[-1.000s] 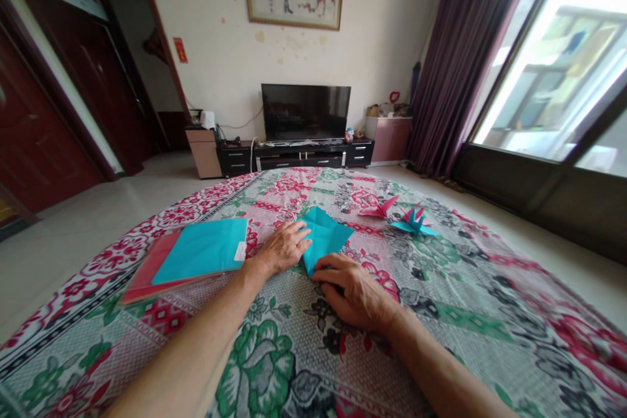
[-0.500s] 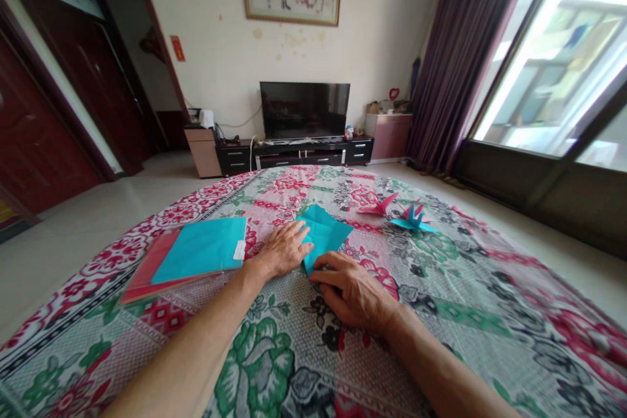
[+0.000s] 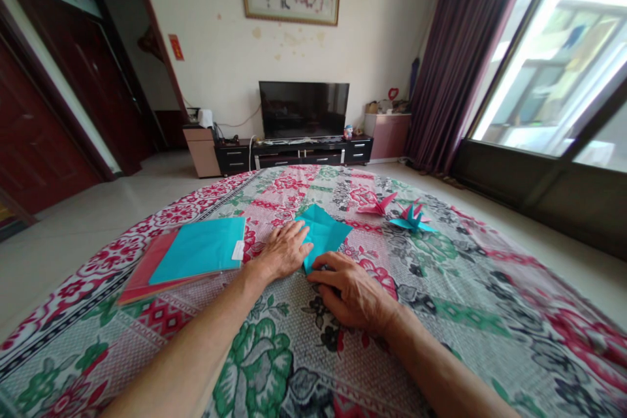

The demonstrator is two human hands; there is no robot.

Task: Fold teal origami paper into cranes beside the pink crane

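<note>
A folded sheet of blue paper [image 3: 326,232] lies on the patterned tablecloth, creased, with one point toward me. My left hand [image 3: 287,250] rests flat on its left edge, fingers spread. At its near corner, my right hand [image 3: 343,287] has its fingers bent and pressed together around the paper's tip; the exact grip is partly hidden. Blue and red paper sheets in a clear sleeve [image 3: 198,251] lie to the left. Pink folded-paper figures [image 3: 378,206] and a blue one [image 3: 413,222] stand to the right beyond my hands.
The round table wears a flowered cloth [image 3: 470,313]. Past its far edge are a low black cabinet [image 3: 279,155] with a television [image 3: 304,110], a purple curtain [image 3: 453,59] and a window at the right. Doors are at the left.
</note>
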